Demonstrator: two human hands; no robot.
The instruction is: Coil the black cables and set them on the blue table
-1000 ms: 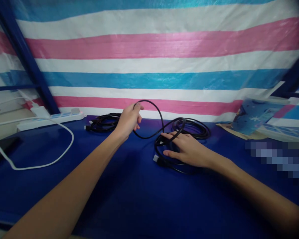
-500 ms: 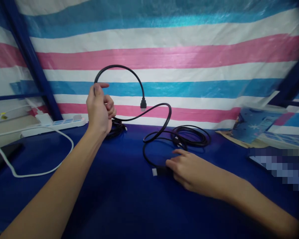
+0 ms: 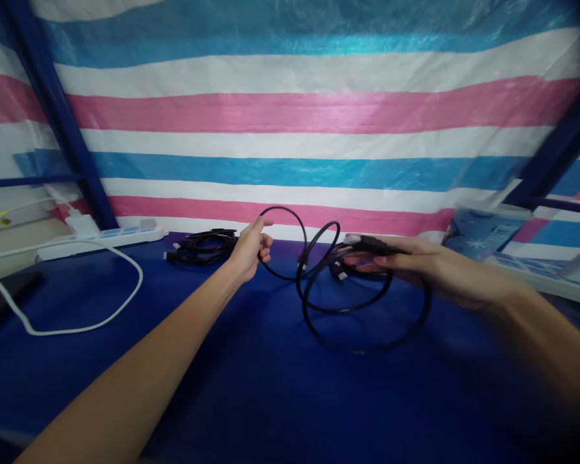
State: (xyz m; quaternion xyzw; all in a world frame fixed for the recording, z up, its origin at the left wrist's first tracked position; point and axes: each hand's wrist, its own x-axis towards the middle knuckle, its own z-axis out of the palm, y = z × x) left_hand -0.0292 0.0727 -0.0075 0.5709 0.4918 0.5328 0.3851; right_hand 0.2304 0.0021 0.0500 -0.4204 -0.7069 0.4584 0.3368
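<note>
The black cable is in the middle of the scene, and its loose loops spread between the two hands; I cannot tell which loops touch the table. The left hand is closed on the cable. The right hand, well apart from it, pinches a plug of the cable between thumb and fingers, with the metal tip pointing left. Near the left hand, on its left side, lies a coiled black cable. Farther left there are a white power strip and a white cord. A striped sheet hangs at the far side.
</note>
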